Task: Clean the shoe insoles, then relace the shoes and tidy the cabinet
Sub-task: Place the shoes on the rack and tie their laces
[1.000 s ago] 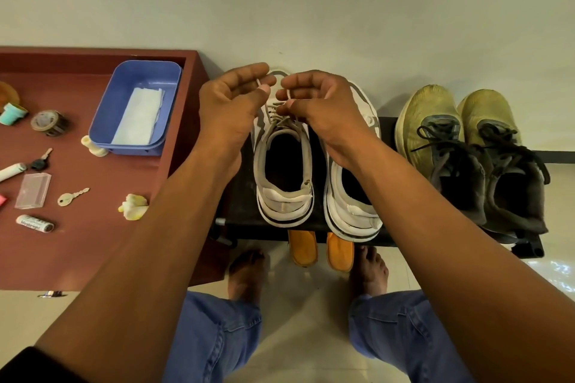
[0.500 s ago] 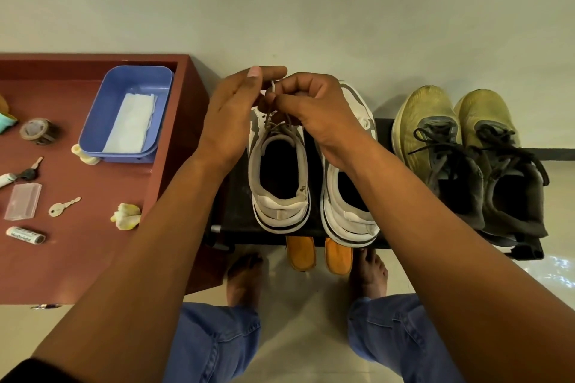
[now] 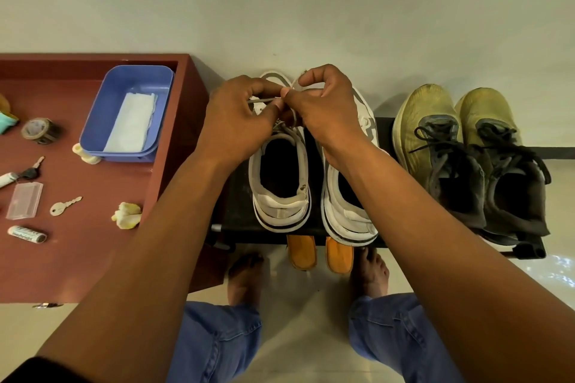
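Observation:
A pair of white shoes stands on a black rack [image 3: 236, 205]. Over the toe of the left white shoe [image 3: 281, 190], my left hand [image 3: 239, 121] and my right hand [image 3: 323, 109] meet, each pinching a strand of its grey lace [image 3: 264, 100]. A loop of lace curves above my right fingers. My right forearm crosses the right white shoe [image 3: 348, 211] and hides much of it. Two orange insoles [image 3: 301, 250] stick out from under the rack's front edge.
A yellow-green pair of shoes [image 3: 435, 146] with dark laces sits on the rack's right end. The red cabinet top [image 3: 90, 246] at left holds a blue tub [image 3: 124, 112] with a white cloth, keys, tape, a clear case. My bare feet stand below the rack.
My hands have closed in on each other over the left white shoe, and the lace now runs between their fingertips. The view has shifted slightly.

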Tool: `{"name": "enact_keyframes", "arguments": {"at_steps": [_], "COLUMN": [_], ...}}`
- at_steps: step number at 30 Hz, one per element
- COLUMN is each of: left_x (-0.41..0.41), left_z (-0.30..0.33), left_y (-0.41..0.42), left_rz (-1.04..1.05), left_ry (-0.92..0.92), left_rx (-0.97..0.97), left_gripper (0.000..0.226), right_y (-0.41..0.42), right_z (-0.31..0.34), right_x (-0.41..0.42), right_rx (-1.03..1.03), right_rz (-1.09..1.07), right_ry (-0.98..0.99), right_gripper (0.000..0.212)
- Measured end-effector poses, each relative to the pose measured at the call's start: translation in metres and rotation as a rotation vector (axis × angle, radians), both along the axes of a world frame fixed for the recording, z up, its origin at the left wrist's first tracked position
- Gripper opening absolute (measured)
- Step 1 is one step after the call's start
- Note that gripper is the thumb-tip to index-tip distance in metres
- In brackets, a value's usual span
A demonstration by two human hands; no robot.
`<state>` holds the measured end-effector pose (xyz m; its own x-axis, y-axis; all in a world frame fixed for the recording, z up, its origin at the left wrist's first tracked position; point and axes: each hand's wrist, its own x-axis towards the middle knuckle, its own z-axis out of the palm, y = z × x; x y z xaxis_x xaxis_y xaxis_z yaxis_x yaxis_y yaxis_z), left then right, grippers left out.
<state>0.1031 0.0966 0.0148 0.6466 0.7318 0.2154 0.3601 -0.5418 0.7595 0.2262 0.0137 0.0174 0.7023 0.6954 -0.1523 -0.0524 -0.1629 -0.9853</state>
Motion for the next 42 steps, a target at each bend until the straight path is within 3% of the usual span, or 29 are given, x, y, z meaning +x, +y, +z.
{"name": "enact_keyframes", "arguments": {"at_steps": [3,7,13,19,22,27,32,42], "left_x": [-0.002,-0.002,-0.003,-0.002,-0.001,-0.001,-0.002,-0.001], "left_z": [0.002,0.005,0.002,0.001,-0.001,-0.004,-0.005,-0.005], "left_y": [0.001,0.000,0.005,0.005,0.006,0.008,0.009,0.009], "left_rz": [-0.009,0.043,0.078,0.082,0.092,0.138,0.128,0.110], "left_ry": [0.016,0.001,-0.017,-0.026,-0.025,-0.013,-0.007,-0.004], "left_rx": [0.023,0.073,0.068,0.032,0.010,-0.030,-0.059,-0.073], "left_gripper": [0.023,0.017,0.016,0.014,0.016,0.017,0.020,0.023], "right_y": [0.000,0.000,0.002,0.003,0.001,-0.001,-0.001,-0.001], "right_z": [-0.001,-0.001,-0.001,-0.007,-0.005,0.001,0.004,-0.002], "right_x": [0.001,0.002,0.005,0.004,0.005,0.005,0.005,0.007], "right_rx": [-0.004,-0.019,-0.065,-0.123,-0.100,-0.080,0.004,0.037], "right_rz": [-0.004,0.042,0.139,0.099,0.109,0.152,0.257,0.298], "right_ry": [-0.032,-0.066,-0.123,-0.315,-0.214,-0.103,-0.025,-0.093], "right_gripper": [0.025,0.006,0.017,0.005,0.005,0.027,0.027,0.035]}}
